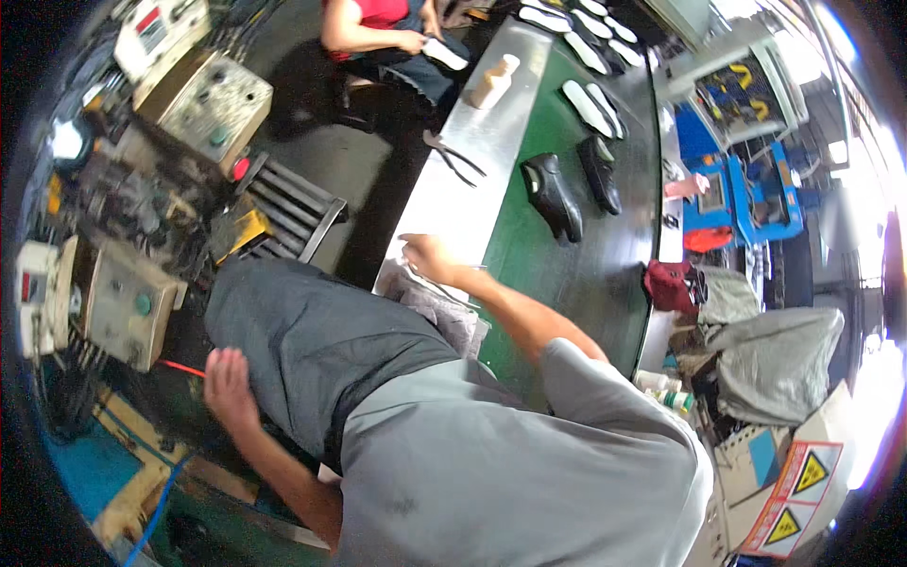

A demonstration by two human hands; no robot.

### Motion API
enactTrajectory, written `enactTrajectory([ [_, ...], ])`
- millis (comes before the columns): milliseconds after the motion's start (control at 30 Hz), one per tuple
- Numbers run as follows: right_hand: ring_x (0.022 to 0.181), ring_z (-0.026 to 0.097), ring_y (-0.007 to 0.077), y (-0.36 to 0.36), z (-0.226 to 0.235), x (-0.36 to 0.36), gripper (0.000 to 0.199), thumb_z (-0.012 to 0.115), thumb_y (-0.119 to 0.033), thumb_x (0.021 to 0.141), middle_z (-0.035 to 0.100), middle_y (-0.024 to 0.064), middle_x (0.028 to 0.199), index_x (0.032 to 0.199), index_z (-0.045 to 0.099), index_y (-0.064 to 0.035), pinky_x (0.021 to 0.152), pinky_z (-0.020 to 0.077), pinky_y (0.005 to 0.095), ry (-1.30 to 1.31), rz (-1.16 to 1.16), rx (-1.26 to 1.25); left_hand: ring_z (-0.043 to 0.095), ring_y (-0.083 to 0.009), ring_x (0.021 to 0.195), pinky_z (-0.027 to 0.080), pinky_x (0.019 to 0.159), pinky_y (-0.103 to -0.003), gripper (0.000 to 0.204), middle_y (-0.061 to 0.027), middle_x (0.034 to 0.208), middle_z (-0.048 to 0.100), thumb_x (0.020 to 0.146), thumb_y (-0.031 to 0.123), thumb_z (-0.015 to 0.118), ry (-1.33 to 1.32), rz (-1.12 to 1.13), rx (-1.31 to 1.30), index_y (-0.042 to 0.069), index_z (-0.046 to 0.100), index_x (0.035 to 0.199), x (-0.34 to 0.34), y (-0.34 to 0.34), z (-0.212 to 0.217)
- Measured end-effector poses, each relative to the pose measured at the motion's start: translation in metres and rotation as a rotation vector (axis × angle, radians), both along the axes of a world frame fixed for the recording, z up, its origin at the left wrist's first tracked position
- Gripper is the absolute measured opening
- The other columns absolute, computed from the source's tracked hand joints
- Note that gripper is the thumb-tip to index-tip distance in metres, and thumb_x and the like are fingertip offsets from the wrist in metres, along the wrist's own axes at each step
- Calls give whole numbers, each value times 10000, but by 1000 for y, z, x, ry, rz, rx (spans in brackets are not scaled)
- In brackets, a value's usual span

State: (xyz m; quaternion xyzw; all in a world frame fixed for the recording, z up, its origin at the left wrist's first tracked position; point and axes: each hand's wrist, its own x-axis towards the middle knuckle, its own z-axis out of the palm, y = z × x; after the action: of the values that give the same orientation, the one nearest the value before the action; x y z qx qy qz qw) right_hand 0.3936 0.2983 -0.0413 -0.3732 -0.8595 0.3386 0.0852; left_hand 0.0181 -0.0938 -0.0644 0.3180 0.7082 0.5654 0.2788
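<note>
My right hand (433, 261) is over the near end of the metal bench strip (436, 203), its fingers curled. A thin pale strip runs from beside these fingers along a grey cloth (444, 317); what the fingers hold is unclear. My left hand (230, 386) is low on the left beside my dark trousers, fingers stretched out and apart from one another. A thin red line (184, 368) meets its fingertips, and I see no grip on it. Farther up the strip lie dark-handled pliers (455, 159) and a cream bottle (494, 83).
Two black shoes (552, 197) stand on the green conveyor belt (515, 213), with several white soles (588, 109) beyond. A seated co-worker (378, 42) holds a white sole (444, 54). Machines with control boxes (206, 106) stand left, near a slatted metal rack (295, 208).
</note>
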Motion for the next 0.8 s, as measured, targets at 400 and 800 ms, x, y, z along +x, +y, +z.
enactTrajectory([
  [400, 1426, 569, 422, 168, -42, 373, 1054, 903, -469, 802, 615, 303, 1468, 1642, 430, -42, 1201, 453, 466, -269, -1016, -34, 704, -284, 1182, 550, 1078, -412, 481, -188, 1338, 696, 1069, 189, 659, -455, 155, -196, -67, 588, 1470, 84, 109, 75],
  [800, 830, 738, 306, 111, -50, 308, 508, 866, -261, 830, 734, 137, 973, 1175, 669, 56, 704, 610, 518, 338, -1271, -631, 733, -265, 1130, 581, 1030, -370, 428, -195, 1281, 715, 1061, 140, 667, -576, -14, -97, -85, 610, 1421, 148, 224, 96],
])
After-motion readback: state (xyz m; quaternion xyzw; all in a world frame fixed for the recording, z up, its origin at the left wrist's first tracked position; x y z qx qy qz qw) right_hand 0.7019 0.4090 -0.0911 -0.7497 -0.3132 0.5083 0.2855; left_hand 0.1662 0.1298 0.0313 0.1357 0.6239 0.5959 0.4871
